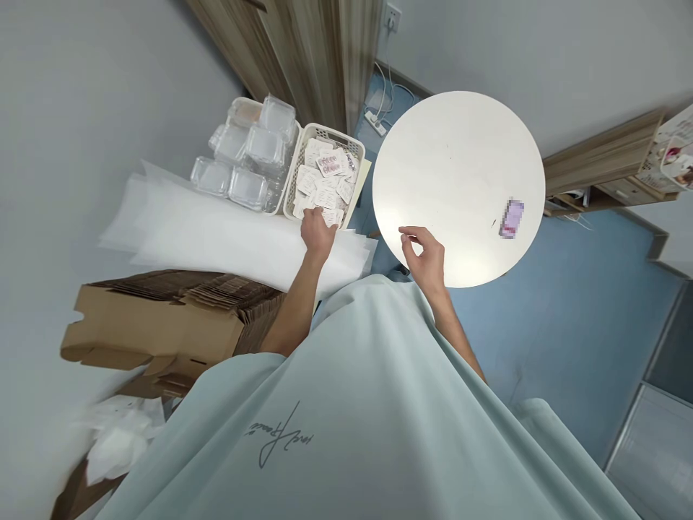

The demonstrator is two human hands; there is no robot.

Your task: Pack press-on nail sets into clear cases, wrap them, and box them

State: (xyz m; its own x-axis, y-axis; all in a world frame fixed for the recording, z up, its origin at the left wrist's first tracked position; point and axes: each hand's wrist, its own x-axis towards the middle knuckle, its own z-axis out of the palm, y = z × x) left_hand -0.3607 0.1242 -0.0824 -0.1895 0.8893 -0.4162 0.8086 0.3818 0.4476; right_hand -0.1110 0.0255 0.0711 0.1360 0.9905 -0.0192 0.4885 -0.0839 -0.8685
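My left hand (318, 235) reaches over the near rim of a white plastic basket (361, 144). Its fingertips are at the small white printed cards (325, 196) in the basket, and its thumb is spread apart from the fingers. I cannot tell whether the fingertips touch a card. Above the near left edge of the round white table (455, 159) is my right hand (425, 256). Its index finger stretches left and its thumb curves close below it, with nothing visible between them. A blurred purple item (511, 219) lies at the table's right side.
Left of the cards stands another basket with clear plastic boxes (265, 146). Translucent sheets (227, 227) lie in front, near folded brown cardboard boxes (157, 325). A power strip (375, 123) with cables is on the blue floor (585, 303) behind the table. Wooden shelves (600, 159) stand at right.
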